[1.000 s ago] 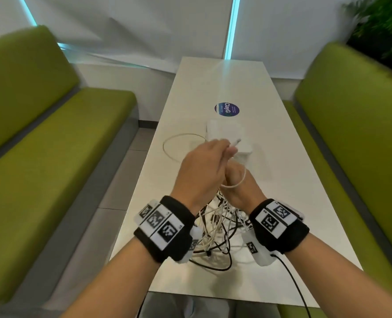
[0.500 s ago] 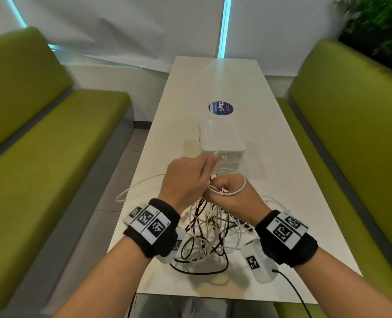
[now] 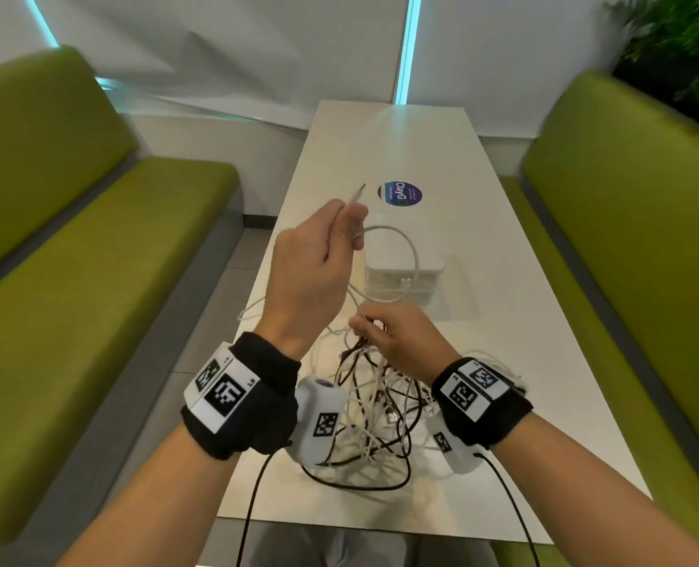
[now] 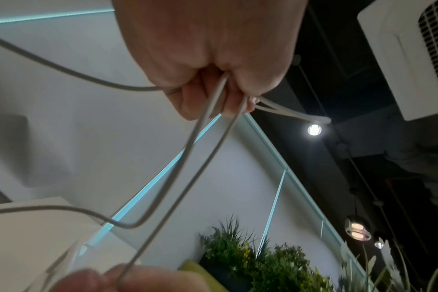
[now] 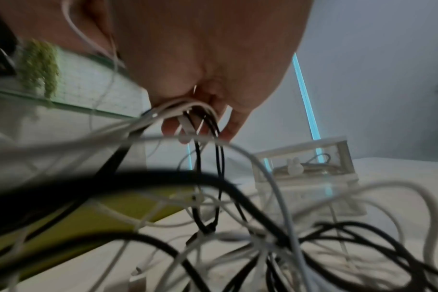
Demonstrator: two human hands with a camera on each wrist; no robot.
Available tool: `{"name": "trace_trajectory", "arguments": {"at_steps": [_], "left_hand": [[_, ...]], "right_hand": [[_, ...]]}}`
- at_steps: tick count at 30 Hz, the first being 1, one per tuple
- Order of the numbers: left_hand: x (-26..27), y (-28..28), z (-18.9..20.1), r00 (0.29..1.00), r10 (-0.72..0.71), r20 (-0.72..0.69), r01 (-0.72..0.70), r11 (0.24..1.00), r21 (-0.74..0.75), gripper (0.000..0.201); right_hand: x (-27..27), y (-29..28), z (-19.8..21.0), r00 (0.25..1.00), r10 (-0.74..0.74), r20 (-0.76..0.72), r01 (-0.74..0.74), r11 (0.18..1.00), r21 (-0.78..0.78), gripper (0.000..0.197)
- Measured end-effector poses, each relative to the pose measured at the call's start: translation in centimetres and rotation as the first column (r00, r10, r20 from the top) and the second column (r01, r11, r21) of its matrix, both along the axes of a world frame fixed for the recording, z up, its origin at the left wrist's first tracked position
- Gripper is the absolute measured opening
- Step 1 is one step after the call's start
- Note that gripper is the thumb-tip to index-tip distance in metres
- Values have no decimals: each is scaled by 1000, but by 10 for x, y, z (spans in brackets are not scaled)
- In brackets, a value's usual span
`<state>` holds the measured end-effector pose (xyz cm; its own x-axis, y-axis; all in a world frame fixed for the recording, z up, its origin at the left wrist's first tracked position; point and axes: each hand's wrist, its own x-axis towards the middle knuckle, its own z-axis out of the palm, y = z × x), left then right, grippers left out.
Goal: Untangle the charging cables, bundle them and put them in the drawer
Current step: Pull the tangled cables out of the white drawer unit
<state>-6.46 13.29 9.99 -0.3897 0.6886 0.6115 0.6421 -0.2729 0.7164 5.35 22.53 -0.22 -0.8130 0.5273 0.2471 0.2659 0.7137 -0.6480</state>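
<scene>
A tangle of white and black charging cables (image 3: 374, 419) lies on the white table (image 3: 499, 321) close to me. My left hand (image 3: 319, 259) is raised above the table and grips a white cable (image 3: 401, 235); its plug end (image 3: 358, 193) sticks up past my fingers. In the left wrist view the white cable (image 4: 208, 122) runs doubled out of my left hand (image 4: 213, 65). My right hand (image 3: 397, 337) is lower, on top of the tangle, fingers curled round several white and black strands (image 5: 200, 118). A small white drawer box (image 3: 405, 276) stands behind the hands, also seen as the drawer box (image 5: 308, 166).
A round blue sticker (image 3: 400, 194) is on the table beyond the box. Green bench seats run along the left (image 3: 94, 259) and right (image 3: 626, 239) of the table. Plants (image 3: 675, 55) stand at the back right. Black wrist-camera leads (image 3: 507, 505) trail off the near edge.
My left hand has risen up and away from the right hand, drawing the white cable out of the tangle into a wide loop. The right hand stayed on the tangle.
</scene>
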Motion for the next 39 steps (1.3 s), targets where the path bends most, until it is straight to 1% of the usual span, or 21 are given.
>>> {"name": "trace_trajectory", "arguments": {"at_steps": [2,4,6,7,9,11,14,15,16,17,18,19,21,24,27,29,31,33,35,37,39], "left_hand": [[3,-3,5,999,-8,31,7,1000,27,35],[-1,-6,16,991,-7,130,-6,995,96,35],[-13,-7,32,981,-23,191,-11,985,173,36],[-19,-7,40,986,-11,164,-20,983,184,36],[-23,-7,46,999,45,29,-48,990,133,35],[-18,-8,39,996,61,-59,-57,997,57,35],[-12,-9,19,998,25,-57,-24,1000,7,35],[-11,-10,15,998,15,-57,-16,1000,-16,35],[-10,-10,12,997,12,-76,-16,999,-45,36],[-8,-10,10,994,16,-105,-24,997,-72,36],[-6,-11,7,992,28,-123,-39,995,-91,36],[-5,-12,3,992,43,-121,-56,993,-106,37],[-1,-16,-4,996,50,-74,-60,988,-140,37],[4,-26,-12,998,40,-41,-47,980,-192,38],[9,-39,-14,999,17,-47,-27,974,-224,38],[13,-47,-13,999,-14,-31,7,971,-240,39],[17,-54,-10,999,-33,-8,31,972,-235,39],[20,-61,-6,999,-36,34,42,981,-191,39],[23,-66,1,992,-70,103,85,985,-153,39],[26,-70,4,991,-115,71,125,977,-171,40],[30,-73,3,988,-156,3,152,961,-229,40]], "right_hand": [[-3,8,-7,1000,3,-13,-2,1000,10,29],[-3,19,-20,991,-14,132,-1,994,110,19],[3,29,-31,963,-86,256,53,990,132,22],[5,34,-36,948,-124,293,91,988,123,24],[7,36,-36,931,-175,322,141,982,127,24],[7,32,-28,948,-210,239,195,977,86,23],[11,14,-3,969,-244,-36,243,969,-33,21],[15,7,8,971,-217,-96,207,972,-111,25],[19,0,21,978,-156,-137,122,966,-226,32],[23,-7,34,984,-67,-164,4,934,-358,42],[27,-13,45,984,29,-174,-109,877,-467,52],[30,-20,54,979,117,-165,-189,825,-533,59],[34,-31,63,964,233,-130,-264,761,-593,59],[38,-45,62,952,261,-161,-300,691,-657,46],[45,-52,60,949,229,-216,-315,675,-667,34],[49,-59,60,939,253,-232,-343,658,-671,22],[53,-67,60,935,287,-210,-350,638,-686,18],[59,-75,57,932,332,-148,-331,610,-720,19],[67,-84,51,903,429,-32,-303,582,-755,21],[73,-95,42,835,539,110,-266,570,-777,24],[76,-103,33,768,591,246,-207,593,-778,29]]}}
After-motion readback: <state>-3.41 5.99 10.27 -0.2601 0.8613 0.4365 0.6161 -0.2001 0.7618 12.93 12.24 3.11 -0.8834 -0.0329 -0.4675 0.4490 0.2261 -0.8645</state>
